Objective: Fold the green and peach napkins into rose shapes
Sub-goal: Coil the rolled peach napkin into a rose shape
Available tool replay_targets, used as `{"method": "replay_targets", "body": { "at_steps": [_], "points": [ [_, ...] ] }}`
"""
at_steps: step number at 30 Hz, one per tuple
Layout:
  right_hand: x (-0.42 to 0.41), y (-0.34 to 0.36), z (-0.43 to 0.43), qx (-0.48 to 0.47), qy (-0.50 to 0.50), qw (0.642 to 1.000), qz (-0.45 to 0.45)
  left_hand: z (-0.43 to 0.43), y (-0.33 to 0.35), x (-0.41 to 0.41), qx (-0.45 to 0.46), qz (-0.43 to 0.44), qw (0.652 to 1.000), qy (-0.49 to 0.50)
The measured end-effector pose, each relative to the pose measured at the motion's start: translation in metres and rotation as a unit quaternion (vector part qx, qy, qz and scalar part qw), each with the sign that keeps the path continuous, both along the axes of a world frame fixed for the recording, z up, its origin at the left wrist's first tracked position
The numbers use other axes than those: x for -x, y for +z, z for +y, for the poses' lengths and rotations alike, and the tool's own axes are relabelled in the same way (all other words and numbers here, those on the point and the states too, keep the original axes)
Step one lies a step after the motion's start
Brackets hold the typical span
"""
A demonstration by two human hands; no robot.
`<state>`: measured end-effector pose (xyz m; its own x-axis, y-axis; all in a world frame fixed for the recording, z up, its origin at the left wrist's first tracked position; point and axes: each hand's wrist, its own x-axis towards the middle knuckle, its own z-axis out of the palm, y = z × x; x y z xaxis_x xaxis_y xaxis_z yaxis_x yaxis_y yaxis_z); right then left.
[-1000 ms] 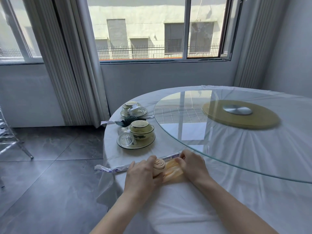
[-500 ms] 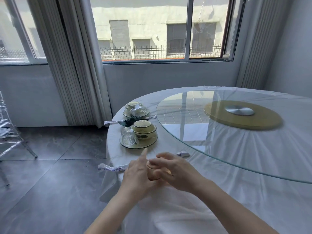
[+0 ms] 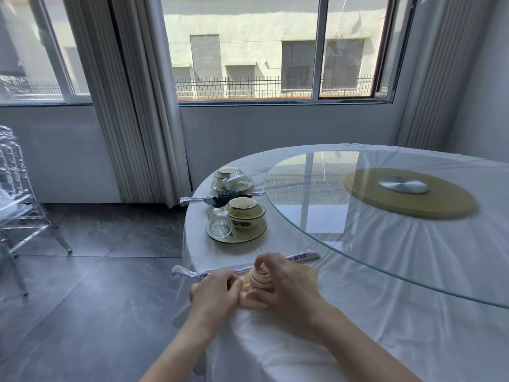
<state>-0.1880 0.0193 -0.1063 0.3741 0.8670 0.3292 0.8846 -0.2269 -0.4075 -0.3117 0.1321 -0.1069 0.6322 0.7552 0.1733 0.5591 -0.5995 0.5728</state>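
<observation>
- While your right hand [image 3: 286, 288] curls round the peach napkin [image 3: 260, 275] from the right, the coil sits inside its fingers: the index hooks over the far side of the top and the thumb lies low against the base.
- Your left hand [image 3: 217, 290] has its fingers bent in and pinches the napkin's lower left fold, touching the coil's foot.
- You have the napkin on the tablecloth [image 3: 358, 312] at the near edge, just in front of the wrapped chopsticks [image 3: 301, 257]. A flat peach corner shows past your right knuckles.
- Half a second ago your left fingers stood straight beside the roll; now they are bent and pinching. A second ago your right hand pressed the flat tail while the left held the coil; now the right wraps the coil.
- The coil's long axis stands nearly upright, leaning slightly away from you, with the spiral end up.
- The green napkin [image 3: 227, 194], already coiled with its spiral up, lies well apart between the two bowl settings.
</observation>
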Motion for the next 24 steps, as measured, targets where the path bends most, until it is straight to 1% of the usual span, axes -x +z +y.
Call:
{"method": "replay_targets", "body": {
  "at_steps": [4,9,13,16,18,22,24],
  "points": [
    [-0.003,-0.001,0.001,0.026,-0.001,1.000,-0.006,0.006,0.001,0.005,-0.010,-0.003,1.000,0.016],
    [-0.005,-0.001,0.005,0.016,0.000,1.000,-0.008,0.012,0.000,0.011,-0.009,-0.024,1.000,0.015],
    [-0.013,0.003,0.002,-0.003,0.001,0.999,0.052,0.023,-0.004,0.020,0.016,-0.033,0.999,0.020],
    [-0.013,0.005,0.005,0.018,-0.002,0.999,0.047,0.022,-0.010,0.021,0.023,-0.027,0.999,0.026],
    [-0.011,0.005,0.007,0.026,-0.010,0.999,0.043,0.020,-0.010,0.018,0.016,-0.024,0.999,0.027],
    [-0.014,0.003,0.007,0.055,-0.003,0.998,0.035,0.014,-0.002,0.008,-0.018,-0.055,0.998,0.034],
    [-0.015,0.005,0.006,0.071,0.021,0.996,0.050,0.006,0.001,-0.001,-0.062,-0.070,0.996,-0.004]
  ]
}}
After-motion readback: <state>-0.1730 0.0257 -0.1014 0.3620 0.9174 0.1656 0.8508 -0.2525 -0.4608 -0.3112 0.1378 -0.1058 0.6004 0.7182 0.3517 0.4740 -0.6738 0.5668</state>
